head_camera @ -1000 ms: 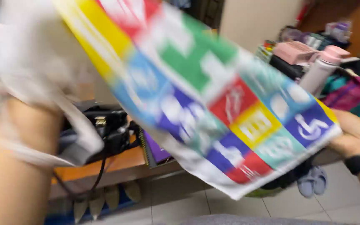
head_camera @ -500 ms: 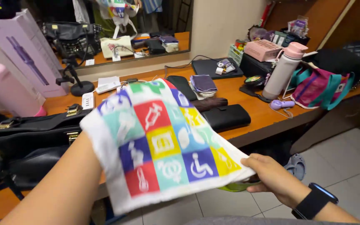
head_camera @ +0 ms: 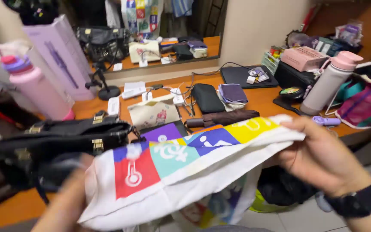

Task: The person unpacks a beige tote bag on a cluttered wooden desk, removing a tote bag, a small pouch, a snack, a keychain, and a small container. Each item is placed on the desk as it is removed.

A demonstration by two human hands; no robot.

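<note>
I hold a white cloth tote bag [head_camera: 185, 172] printed with coloured squares bearing white symbols, stretched flat and low between my hands in front of a wooden desk. My right hand [head_camera: 323, 159], with a black watch on the wrist, pinches the bag's right end. My left hand [head_camera: 69, 197] is blurred at the lower left and mostly covered by the bag's left end, which it grips. The lower part of the bag hangs down below the fold.
The orange wooden desk [head_camera: 267, 99] carries a black handbag [head_camera: 65, 137], a pink bottle [head_camera: 35, 90], a lilac box [head_camera: 61, 56], a pale pink flask [head_camera: 329, 81], a black pouch [head_camera: 207, 98], a folded purple cloth [head_camera: 232, 92], a closed umbrella [head_camera: 224, 118], chargers and cables. A mirror [head_camera: 151, 30] stands behind.
The bag went from held up close to the camera, to spread open over the desk, to folded lower and flatter now. My right hand has risen to the bag's right end.
</note>
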